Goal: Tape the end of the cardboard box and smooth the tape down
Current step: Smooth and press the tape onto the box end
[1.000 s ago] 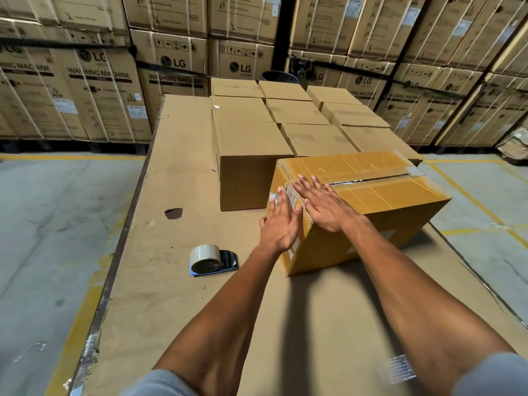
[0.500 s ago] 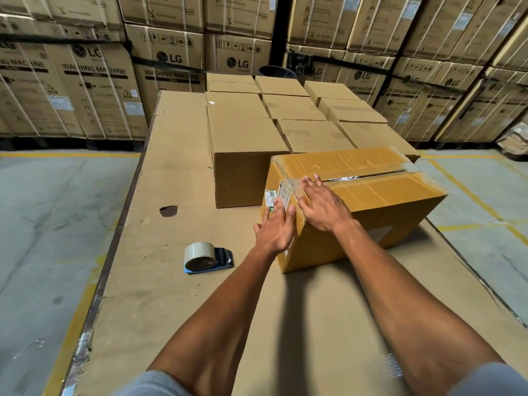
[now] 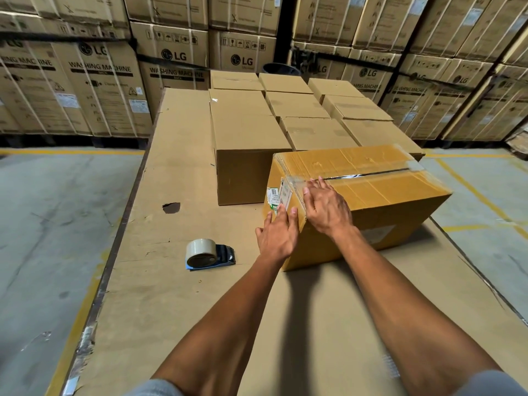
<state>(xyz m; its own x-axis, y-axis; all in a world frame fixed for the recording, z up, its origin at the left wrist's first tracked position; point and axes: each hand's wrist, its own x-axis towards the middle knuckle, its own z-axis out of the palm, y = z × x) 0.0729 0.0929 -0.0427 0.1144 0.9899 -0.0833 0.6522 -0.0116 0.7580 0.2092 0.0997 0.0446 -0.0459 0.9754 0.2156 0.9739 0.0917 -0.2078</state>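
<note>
Lowered left hand [image 3: 276, 234] and right hand [image 3: 325, 208], spread, press box [image 3: 371, 201]; dispenser [image 3: 210, 254] beside.

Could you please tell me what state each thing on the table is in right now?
Yellow box: flaps down, top seam partly gaping, clear tape over its near end.
Left hand: open, flat against the box's end face.
Right hand: open, pressing the tape at the top edge.
Tape dispenser: lying on the table, unheld.
Plain boxes: closed.
</note>
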